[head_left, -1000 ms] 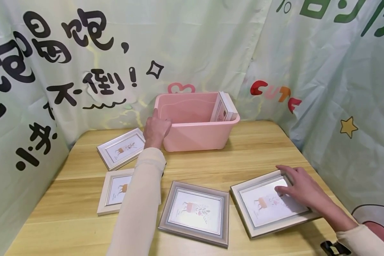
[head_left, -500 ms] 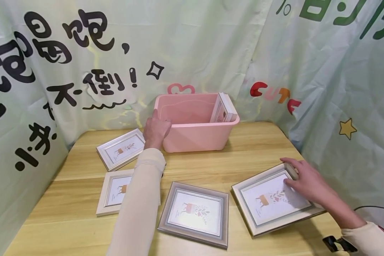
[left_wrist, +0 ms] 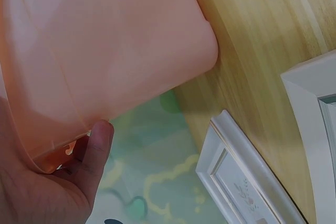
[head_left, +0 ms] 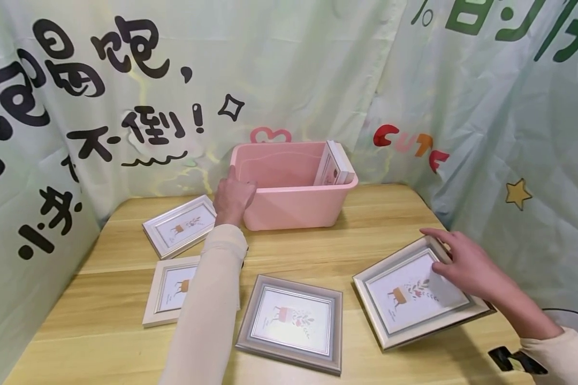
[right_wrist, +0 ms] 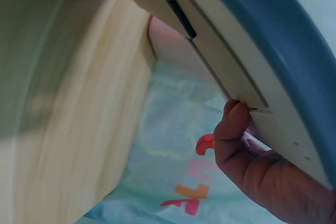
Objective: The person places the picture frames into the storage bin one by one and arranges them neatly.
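My left hand point(head_left: 233, 199) grips the left end of a pink plastic bin point(head_left: 296, 209), its thumb showing on the outside of the rim in the left wrist view. Near the right of the table, my right hand point(head_left: 472, 263) holds a cream picture frame point(head_left: 416, 294) by its far right edge, thumb over the front. Fingers point(right_wrist: 233, 121) curl against the frame's back in the right wrist view. The frame is tilted, its right side raised with a shadow beneath it. Its picture shows an orange pot with a leafy plant.
Two white frames stand at the right end inside the bin. A grey-brown picture frame point(head_left: 291, 323) lies front centre. A silvery-white frame point(head_left: 180, 225) and a cream frame point(head_left: 166, 291) lie at left, the latter partly behind the left sleeve. A printed curtain point(head_left: 289, 69) surrounds the table.
My right hand has lifted the right side of the cream picture frame, moving it slightly up and right. The left hand stays on the bin.
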